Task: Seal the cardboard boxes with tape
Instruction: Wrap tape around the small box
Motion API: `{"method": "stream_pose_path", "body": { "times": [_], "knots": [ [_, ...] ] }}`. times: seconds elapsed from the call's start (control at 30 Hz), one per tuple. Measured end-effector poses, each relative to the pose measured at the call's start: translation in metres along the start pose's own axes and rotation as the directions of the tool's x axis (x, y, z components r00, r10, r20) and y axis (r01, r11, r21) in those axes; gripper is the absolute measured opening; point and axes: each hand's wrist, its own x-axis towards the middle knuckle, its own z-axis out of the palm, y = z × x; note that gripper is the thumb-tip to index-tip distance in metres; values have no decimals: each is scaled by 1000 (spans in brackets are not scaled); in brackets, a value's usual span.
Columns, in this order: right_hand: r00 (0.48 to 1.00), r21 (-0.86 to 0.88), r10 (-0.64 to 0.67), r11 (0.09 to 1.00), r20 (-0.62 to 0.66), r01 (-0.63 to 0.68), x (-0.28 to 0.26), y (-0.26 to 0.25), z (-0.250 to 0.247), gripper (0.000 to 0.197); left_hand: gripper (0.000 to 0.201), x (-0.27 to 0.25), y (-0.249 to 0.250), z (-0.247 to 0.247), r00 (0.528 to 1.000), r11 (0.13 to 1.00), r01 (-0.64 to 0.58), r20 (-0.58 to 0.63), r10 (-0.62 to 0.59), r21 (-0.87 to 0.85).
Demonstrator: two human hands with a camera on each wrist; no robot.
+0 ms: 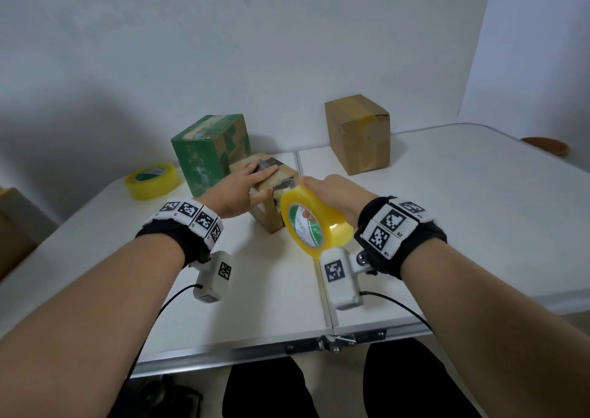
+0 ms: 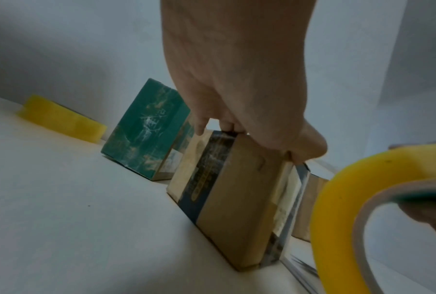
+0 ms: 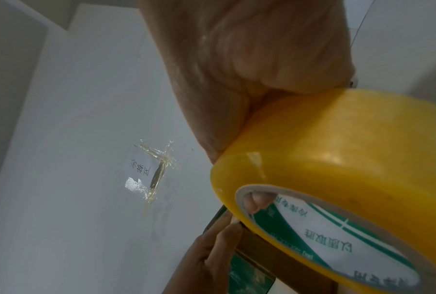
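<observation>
A small brown cardboard box (image 1: 268,222) (image 2: 236,199) (image 3: 274,256) with dark printed bands stands at the middle of the white table (image 1: 447,210). My left hand (image 1: 242,187) (image 2: 236,79) (image 3: 206,254) presses on it, fingers flat across the top and thumb against the near face. To the box's right, my right hand (image 1: 335,194) (image 3: 249,59) grips a yellow tape roll (image 1: 332,226) (image 2: 337,189) (image 3: 337,149), fingers through its core. The roll sits against the box's upper right edge. A short clear strip of tape runs from the roll to the box.
A green box (image 1: 204,159) (image 2: 146,135) stands just behind the small one. A taller brown box (image 1: 360,136) is at the back right. A second yellow tape roll (image 1: 152,179) (image 2: 61,119) lies at the back left. A taped paper note (image 3: 141,169) is on the wall.
</observation>
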Motion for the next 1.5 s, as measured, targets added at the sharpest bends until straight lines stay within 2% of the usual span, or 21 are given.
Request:
{"method": "stream_pose_path", "body": {
  "times": [0.17, 0.33, 0.6, 0.7, 0.73, 0.87, 0.93, 1.0, 1.13, 1.2, 1.3, 1.37, 1.43, 1.47, 1.5],
  "knots": [
    [1000, -3, 3, 1000, -6, -3, 1, -1, 0, 67, 53, -9, 10, -1, 996, 991, -78, -29, 81, 106],
    [1000, -20, -10, 1000, -25, 9, 4, 3, 0, 66, 72, -10, 5, -2, 995, 976, -96, -5, 99, 197],
    [999, 114, 32, 993, 32, -35, 4, 9, -1, 93, 69, -7, 3, 0, 994, 978, -100, -29, 107, 184],
    [998, 154, -5, 988, 60, -4, -1, 3, -3, 107, 68, -10, 1, -11, 990, 991, -111, -73, 117, 72],
    [998, 186, -31, 982, 57, 20, -1, 1, -6, 107, 67, -11, -1, -17, 990, 994, -105, -91, 107, 19],
    [986, 347, -168, 924, -9, 161, -10, -29, -21, 72, 60, -16, -9, -45, 998, 975, -19, -56, 7, -221],
    [975, 412, -224, 890, 17, 197, -14, -45, -28, 56, 52, -18, -13, -53, 999, 938, 29, -7, -33, -345],
    [955, 466, -284, 859, 85, 214, -19, -59, -32, 41, 49, -23, -17, -58, 998, 865, 61, 37, -49, -498],
    [929, 486, -355, 834, 105, 263, -20, -80, -29, 33, 34, -32, -28, -63, 993, 733, 110, 105, -53, -671],
    [923, 477, -373, 830, 92, 288, -15, -90, -22, 40, 25, -35, -32, -63, 988, 650, 151, 132, -78, -745],
    [939, 398, -345, 863, 13, 312, -5, -107, -6, 55, 27, -34, -39, -58, 987, 564, 161, 128, -99, -810],
    [947, 344, -319, 887, -26, 308, 7, -120, 5, 76, 26, -30, -39, -54, 990, 591, 103, 27, -137, -800],
    [951, 313, -308, 901, -26, 301, 29, -127, 13, 112, 27, -22, -38, -50, 981, 679, 47, -96, -171, -733],
    [951, 296, -307, 907, -22, 299, 43, -130, 16, 123, 31, -18, -38, -48, 975, 715, 30, -138, -175, -698],
    [951, 276, -309, 912, -26, 304, 47, -134, 19, 120, 35, -15, -40, -46, 968, 741, 14, -176, -178, -672]
  ]
}}
